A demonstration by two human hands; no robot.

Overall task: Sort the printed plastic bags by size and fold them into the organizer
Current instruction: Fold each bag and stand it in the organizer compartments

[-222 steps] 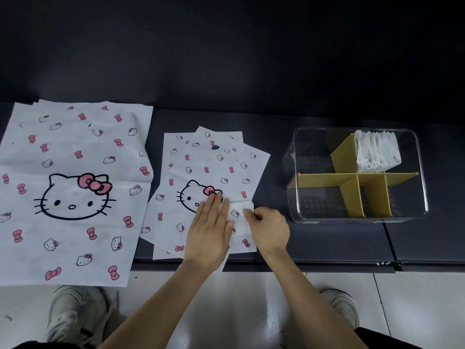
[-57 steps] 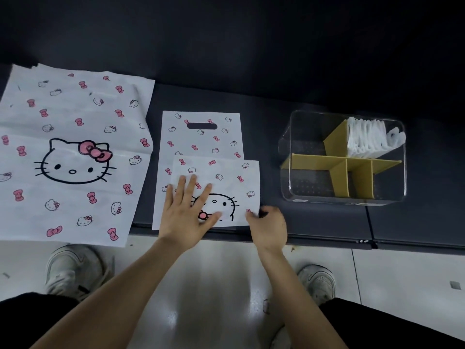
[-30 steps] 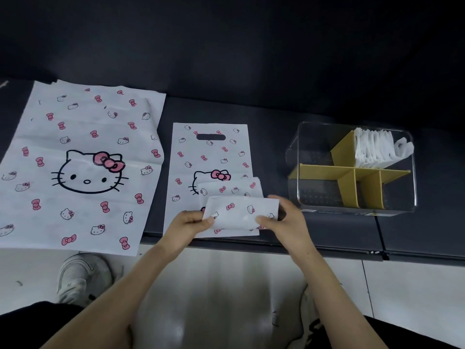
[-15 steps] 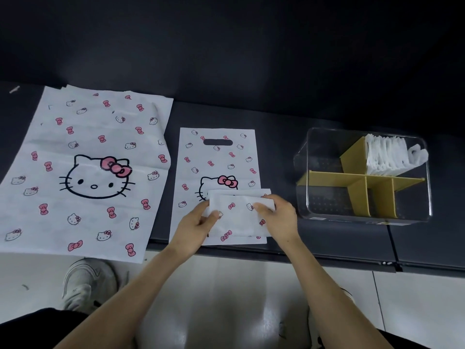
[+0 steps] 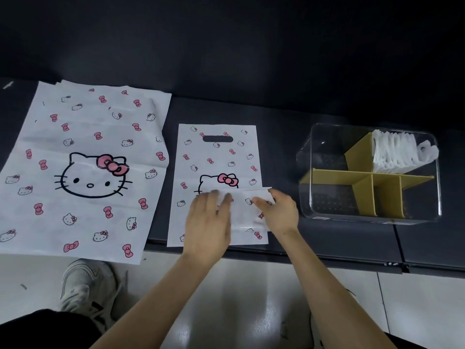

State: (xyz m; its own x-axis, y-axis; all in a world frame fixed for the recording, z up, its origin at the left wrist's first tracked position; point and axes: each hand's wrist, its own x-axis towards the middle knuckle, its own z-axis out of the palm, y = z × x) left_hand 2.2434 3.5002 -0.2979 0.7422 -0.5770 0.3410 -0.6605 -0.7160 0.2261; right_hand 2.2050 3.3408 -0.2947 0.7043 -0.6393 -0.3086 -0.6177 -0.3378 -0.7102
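Left hand [image 5: 208, 222] and right hand [image 5: 280, 212] on folded bag [image 5: 242, 210]

1. A single head-worn camera is looking forward and steeply down, facing the organizer [image 5: 339, 175] from its front-left side.
2. It is sitting close, centring the folded bag [image 5: 241, 212] left of the organizer, with floor [image 5: 251, 298] showing nearer than it.

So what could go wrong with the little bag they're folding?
The folded bag is held flat only by the left hand pressing it and the right hand pinching its end; letting go might let it spring open. It lies on the flat small bag at the front edge of the table, and that bag could get dragged off. The big bags overhang the edge and may slip down.
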